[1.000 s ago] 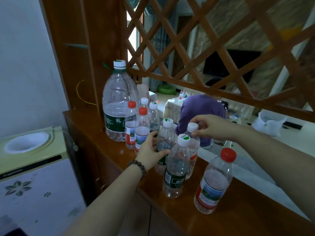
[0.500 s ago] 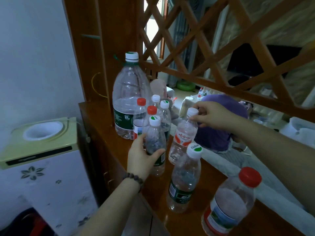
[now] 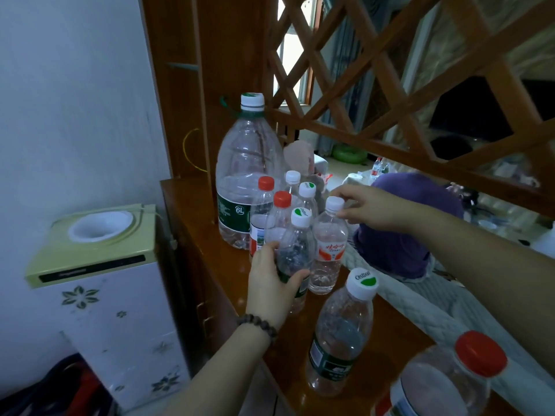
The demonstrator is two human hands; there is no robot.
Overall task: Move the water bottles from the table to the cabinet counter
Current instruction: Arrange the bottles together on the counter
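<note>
A diagonal wooden lattice (image 3: 420, 94) of thick brown slats rises behind the glossy brown cabinet counter (image 3: 216, 265), whose polished top reflects the light. Left of it stands a boxy water dispenser (image 3: 99, 265), pale green on top with a round white well and a flower-printed white front. On the counter, the big clear 6L jug (image 3: 243, 181), ribbed and rounded with a dark green label and white cap, stands at the back beside the wooden post. Small clear plastic water bottles cluster upright just in front of it, some red-capped, some white-capped. The left hand (image 3: 270, 289), a bead bracelet (image 3: 258, 322) on its wrist, wraps around the green-labelled bottle (image 3: 295, 253) at its lower body. The right hand (image 3: 372, 208) pinches the white cap of the red-labelled bottle (image 3: 329, 250) with its fingertips; the two bottles stand touching or nearly so. Nearer the camera stand another green-labelled bottle with a white cap (image 3: 342, 334) and a wider red-capped bottle (image 3: 444, 382), both on the counter.
</note>
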